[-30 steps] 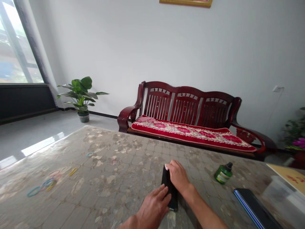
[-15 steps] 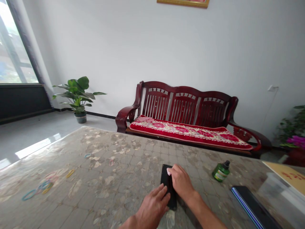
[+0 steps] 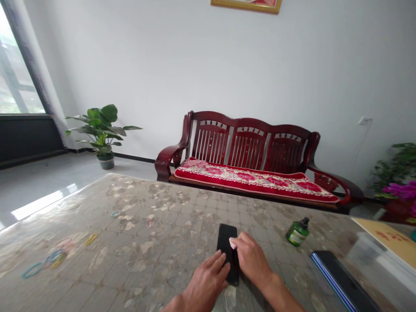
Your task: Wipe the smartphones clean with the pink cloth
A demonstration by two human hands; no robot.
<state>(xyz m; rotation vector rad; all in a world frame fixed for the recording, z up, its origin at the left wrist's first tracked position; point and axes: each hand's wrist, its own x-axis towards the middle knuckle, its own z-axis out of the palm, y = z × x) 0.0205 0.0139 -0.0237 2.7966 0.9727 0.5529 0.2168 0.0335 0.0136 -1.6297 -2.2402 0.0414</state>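
A black smartphone [image 3: 225, 237] lies flat on the patterned tablecloth [image 3: 156, 260], its long side pointing away from me. My left hand [image 3: 209, 277] rests over its lower left part, palm down with the fingers stretched out across the screen. Pinched in my right hand [image 3: 251, 255] is a small pale pink wad of cloth or tissue [image 3: 232, 243], pressed against the upper right of the screen. To the right of this hand stands a green bottle [image 3: 297, 234] with a black top.
Dark flat devices, apparently stacked phones [image 3: 346, 279], lie at the right beside a clear plastic box [image 3: 362, 249] and a yellow card [image 3: 386, 238]. Several coloured rubber bands [image 3: 57, 258] are scattered at the left. Beyond the table stands a wooden bench [image 3: 247, 147].
My right hand has slid the pink wad a little down the phone toward me. My left hand stays on the phone. The whole view has shifted slightly.
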